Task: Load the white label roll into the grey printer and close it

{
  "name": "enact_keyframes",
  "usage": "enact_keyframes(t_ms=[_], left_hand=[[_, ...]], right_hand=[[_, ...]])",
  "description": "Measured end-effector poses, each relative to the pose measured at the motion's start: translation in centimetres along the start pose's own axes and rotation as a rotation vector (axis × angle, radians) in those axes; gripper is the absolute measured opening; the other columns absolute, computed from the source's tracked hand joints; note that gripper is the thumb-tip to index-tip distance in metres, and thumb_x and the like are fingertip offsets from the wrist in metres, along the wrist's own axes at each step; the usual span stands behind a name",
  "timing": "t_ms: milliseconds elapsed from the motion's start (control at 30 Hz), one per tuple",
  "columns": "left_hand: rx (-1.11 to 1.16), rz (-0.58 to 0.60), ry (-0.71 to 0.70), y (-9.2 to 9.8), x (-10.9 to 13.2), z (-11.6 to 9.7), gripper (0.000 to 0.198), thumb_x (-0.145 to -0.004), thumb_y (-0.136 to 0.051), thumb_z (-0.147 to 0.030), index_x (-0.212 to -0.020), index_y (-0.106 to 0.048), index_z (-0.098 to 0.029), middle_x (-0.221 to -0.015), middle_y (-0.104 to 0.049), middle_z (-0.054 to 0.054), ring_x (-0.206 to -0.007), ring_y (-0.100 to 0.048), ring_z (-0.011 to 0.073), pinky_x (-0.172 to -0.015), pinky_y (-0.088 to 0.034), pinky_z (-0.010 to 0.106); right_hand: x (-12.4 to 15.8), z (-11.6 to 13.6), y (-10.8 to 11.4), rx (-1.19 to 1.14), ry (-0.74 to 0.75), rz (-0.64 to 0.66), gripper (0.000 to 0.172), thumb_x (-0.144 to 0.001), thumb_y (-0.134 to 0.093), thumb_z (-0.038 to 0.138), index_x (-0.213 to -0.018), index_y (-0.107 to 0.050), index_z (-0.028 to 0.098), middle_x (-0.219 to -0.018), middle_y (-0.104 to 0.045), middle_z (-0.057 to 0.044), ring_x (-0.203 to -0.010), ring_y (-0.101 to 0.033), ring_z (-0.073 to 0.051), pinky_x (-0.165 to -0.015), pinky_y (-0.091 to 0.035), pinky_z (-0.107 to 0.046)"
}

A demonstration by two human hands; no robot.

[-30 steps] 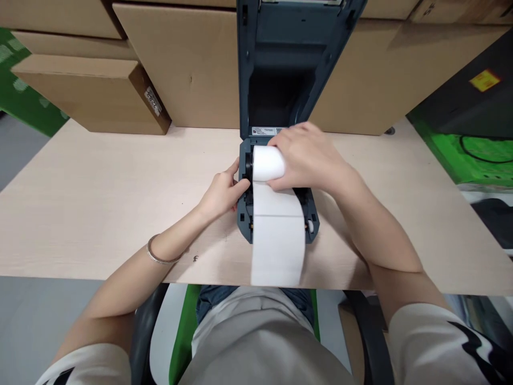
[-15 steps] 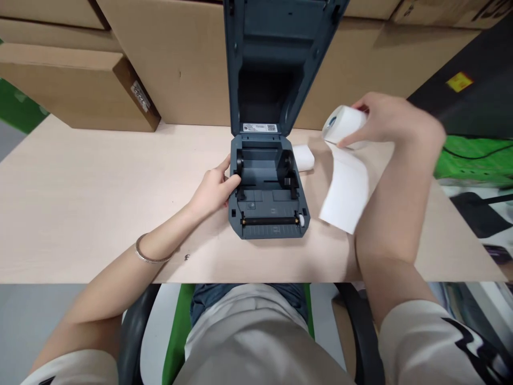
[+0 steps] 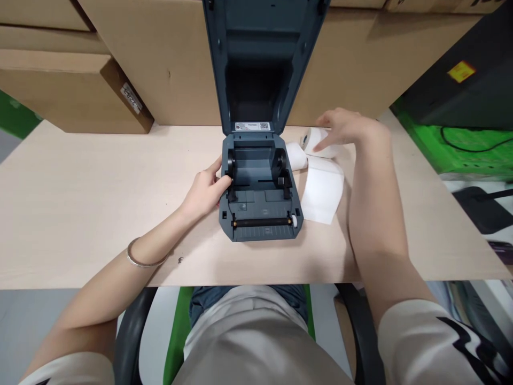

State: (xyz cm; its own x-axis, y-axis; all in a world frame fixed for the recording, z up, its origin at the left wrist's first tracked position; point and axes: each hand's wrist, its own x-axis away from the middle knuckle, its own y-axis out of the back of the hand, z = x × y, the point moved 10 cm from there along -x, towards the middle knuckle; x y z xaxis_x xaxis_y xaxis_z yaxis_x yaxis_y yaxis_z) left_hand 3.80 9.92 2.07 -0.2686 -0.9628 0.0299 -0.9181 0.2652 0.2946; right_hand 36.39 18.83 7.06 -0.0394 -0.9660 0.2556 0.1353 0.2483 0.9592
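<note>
A dark grey-blue label printer [image 3: 261, 200] stands on the table with its lid [image 3: 264, 37] swung up, showing a vacant roll bay and a black roller at the front. My left hand [image 3: 202, 195] grips the printer's left side, thumb over the rim. To the printer's right lies a white label roll [image 3: 323, 151], its loose strip [image 3: 324, 190] stretched toward me on the table. My right hand [image 3: 347, 128] is over that roll with thumb and fingers apart, the thumb close against it. Another white roll [image 3: 296, 156] sits between it and the printer, partly hidden.
Cardboard boxes [image 3: 168, 53] line the back of the table [image 3: 100, 214], with a flatter box [image 3: 72, 91] at the back left. Beyond the table's right edge are a dark box with a yellow sticker [image 3: 461, 71] and a green surface [image 3: 436, 155].
My right hand has moved left and set the label roll down beside the other roll, its fingers spreading. My left hand stays on the printer. The whole view has shifted slightly.
</note>
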Motion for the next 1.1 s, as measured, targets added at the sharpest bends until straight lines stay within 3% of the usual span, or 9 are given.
enact_keyframes(t_ms=[133,233,467,600,800,933,1100], left_hand=[[-0.051,-0.026,-0.03,0.2,0.1,-0.3,0.06,-0.083,-0.058,-0.028,-0.142,-0.068,-0.02,-0.078,-0.074,0.001,-0.072,-0.063,0.0195,-0.065,-0.05,0.027],[-0.045,-0.027,-0.025,0.2,0.1,-0.2,0.062,-0.083,-0.058,-0.028,-0.143,-0.067,-0.02,-0.076,-0.073,0.0,-0.069,-0.062,0.0189,-0.065,-0.05,0.028],[-0.056,-0.014,-0.011,0.2,0.1,0.1,0.061,-0.084,-0.057,-0.028,-0.144,-0.066,-0.021,-0.072,-0.07,-0.002,-0.066,-0.06,0.0183,-0.063,-0.048,0.027],[-0.044,-0.025,-0.014,0.2,0.1,-0.2,0.06,-0.083,-0.057,-0.028,-0.141,-0.068,-0.02,-0.076,-0.072,-0.001,-0.069,-0.062,0.0188,-0.064,-0.049,0.027],[-0.06,-0.021,-0.008,0.2,0.2,-0.2,0.061,-0.084,-0.057,-0.029,-0.143,-0.067,-0.02,-0.076,-0.072,-0.001,-0.069,-0.061,0.0183,-0.063,-0.046,0.026],[-0.072,-0.017,-0.006,0.2,0.2,-0.1,0.062,-0.085,-0.056,-0.028,-0.145,-0.065,-0.019,-0.077,-0.073,0.0,-0.071,-0.061,0.0179,-0.064,-0.046,0.026],[-0.092,-0.016,-0.011,0.2,0.2,-0.2,0.063,-0.085,-0.055,-0.028,-0.147,-0.064,-0.02,-0.086,-0.075,0.0,-0.074,-0.062,0.0177,-0.066,-0.047,0.025]], right_hand=[[0.8,1.7,0.5,-0.115,0.116,0.034,0.037,-0.092,-0.073,0.026,-0.127,-0.074,0.013,-0.124,-0.074,-0.011,-0.101,-0.06,-0.016,-0.086,-0.044,-0.03],[0.8,2.4,-0.4,-0.174,0.132,0.117,0.026,-0.091,-0.076,0.029,-0.114,-0.08,0.017,-0.111,-0.078,-0.007,-0.084,-0.057,-0.012,-0.078,-0.046,-0.029],[0.7,3.4,-2.9,-0.232,0.06,0.274,0.035,-0.089,-0.075,0.018,-0.124,-0.078,0.02,-0.119,-0.079,-0.006,-0.065,-0.05,-0.007,-0.071,-0.046,-0.029],[0.6,3.7,-4.4,-0.291,0.025,0.374,0.042,-0.087,-0.076,0.017,-0.129,-0.075,0.02,-0.115,-0.08,-0.005,-0.066,-0.059,-0.01,-0.072,-0.055,-0.029],[-0.2,3.7,-6.0,-0.267,0.013,0.472,0.022,-0.082,-0.087,0.037,-0.099,-0.081,0.024,-0.083,-0.076,-0.002,-0.075,-0.071,-0.019,-0.079,-0.062,-0.034],[0.5,4.7,-6.1,-0.151,0.006,0.446,0.028,-0.084,-0.085,0.046,-0.075,-0.075,0.021,-0.078,-0.074,-0.007,-0.075,-0.071,-0.021,-0.08,-0.062,-0.038],[1.2,6.0,-6.1,-0.027,0.001,0.413,0.031,-0.088,-0.077,0.039,-0.068,-0.065,0.019,-0.07,-0.07,-0.005,-0.066,-0.065,-0.017,-0.07,-0.054,-0.032]])
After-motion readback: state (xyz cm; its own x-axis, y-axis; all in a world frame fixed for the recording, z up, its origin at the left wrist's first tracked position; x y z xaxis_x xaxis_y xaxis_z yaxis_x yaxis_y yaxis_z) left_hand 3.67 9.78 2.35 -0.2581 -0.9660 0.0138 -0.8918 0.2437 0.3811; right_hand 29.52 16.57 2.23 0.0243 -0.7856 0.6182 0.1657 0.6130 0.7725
